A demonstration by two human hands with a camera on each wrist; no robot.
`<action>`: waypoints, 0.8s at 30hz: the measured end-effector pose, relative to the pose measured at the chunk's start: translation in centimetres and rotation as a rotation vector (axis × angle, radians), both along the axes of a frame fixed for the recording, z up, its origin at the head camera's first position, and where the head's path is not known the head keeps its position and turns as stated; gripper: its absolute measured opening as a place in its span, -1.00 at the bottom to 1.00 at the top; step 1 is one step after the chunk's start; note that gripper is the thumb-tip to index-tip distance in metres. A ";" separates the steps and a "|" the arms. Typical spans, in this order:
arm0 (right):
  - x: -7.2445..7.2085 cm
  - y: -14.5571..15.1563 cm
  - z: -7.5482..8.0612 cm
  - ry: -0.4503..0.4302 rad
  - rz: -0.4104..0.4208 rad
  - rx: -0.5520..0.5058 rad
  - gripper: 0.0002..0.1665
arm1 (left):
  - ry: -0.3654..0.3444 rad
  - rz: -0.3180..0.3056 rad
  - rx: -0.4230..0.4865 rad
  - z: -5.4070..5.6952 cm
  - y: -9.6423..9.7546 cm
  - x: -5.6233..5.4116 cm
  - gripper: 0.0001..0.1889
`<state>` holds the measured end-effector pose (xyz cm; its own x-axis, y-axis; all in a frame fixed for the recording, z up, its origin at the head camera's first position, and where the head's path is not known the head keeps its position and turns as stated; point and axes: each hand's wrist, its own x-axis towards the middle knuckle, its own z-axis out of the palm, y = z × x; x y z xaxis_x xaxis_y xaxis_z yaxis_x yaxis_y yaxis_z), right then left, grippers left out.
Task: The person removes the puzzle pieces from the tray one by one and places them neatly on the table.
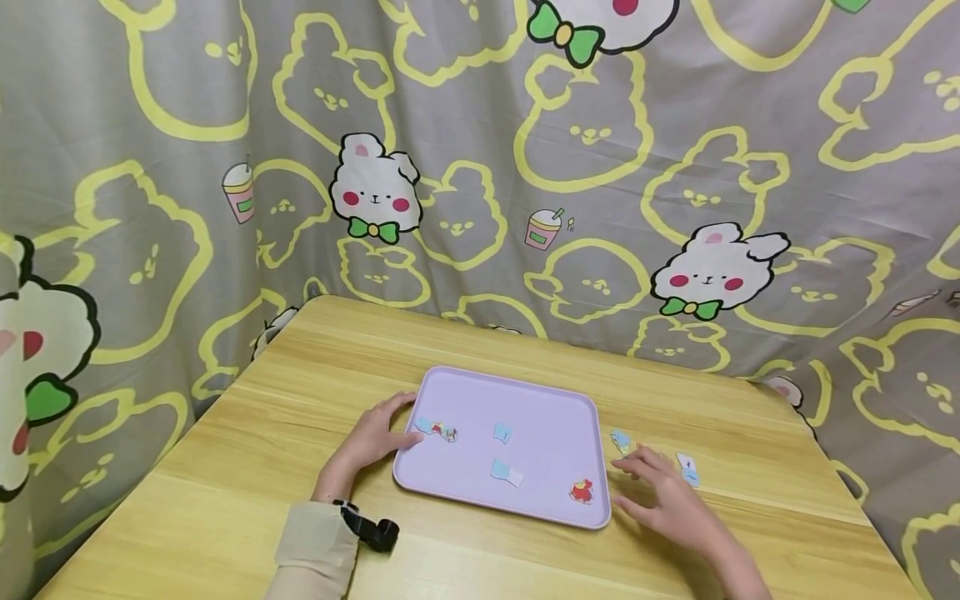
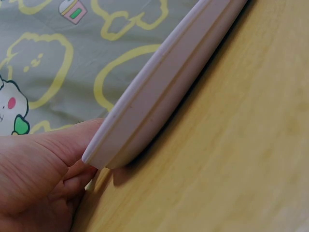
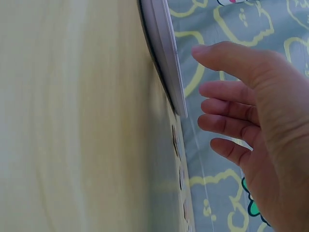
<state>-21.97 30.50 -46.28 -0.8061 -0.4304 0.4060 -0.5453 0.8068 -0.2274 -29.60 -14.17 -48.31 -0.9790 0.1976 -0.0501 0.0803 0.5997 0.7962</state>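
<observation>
A light purple tray [image 1: 525, 417] lies on the table. My left hand [image 1: 375, 433] grips its left edge, thumb over the rim and fingers along the outside; the left wrist view shows the thumb [image 2: 72, 145] against the rim. On the tray are a joined strip of puzzle pieces [image 1: 437, 429] at the left, a light blue piece [image 1: 502, 432], a blue-and-white pair [image 1: 506, 472] and a red piece [image 1: 581, 492] at the lower right. My right hand [image 1: 663, 496] hovers beyond the right rim, fingers loosely bent and holding nothing, near a blue-yellow piece [image 1: 621, 442].
Right of my right hand lies a white-and-blue puzzle piece [image 1: 687, 469] on the wooden table [image 1: 360, 350]; the hand partly covers the pieces there. Patterned curtains [image 1: 465, 183] hang behind and at both sides. A black strap device [image 1: 371, 529] sits on the left wrist.
</observation>
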 end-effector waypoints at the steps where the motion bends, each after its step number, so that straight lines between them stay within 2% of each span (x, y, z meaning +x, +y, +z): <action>1: 0.0 -0.1 0.0 -0.002 0.003 0.005 -0.48 | -0.001 0.000 0.000 0.0 0.0 0.0 -0.27; 16: -0.1 -1.9 0.1 -0.033 0.034 0.081 -0.54 | -0.010 0.002 0.012 -0.2 0.0 -0.2 -0.26; 24: -0.4 -2.3 0.0 -0.074 0.104 0.074 -0.67 | -0.007 -0.004 0.001 -0.1 -0.1 0.0 -0.27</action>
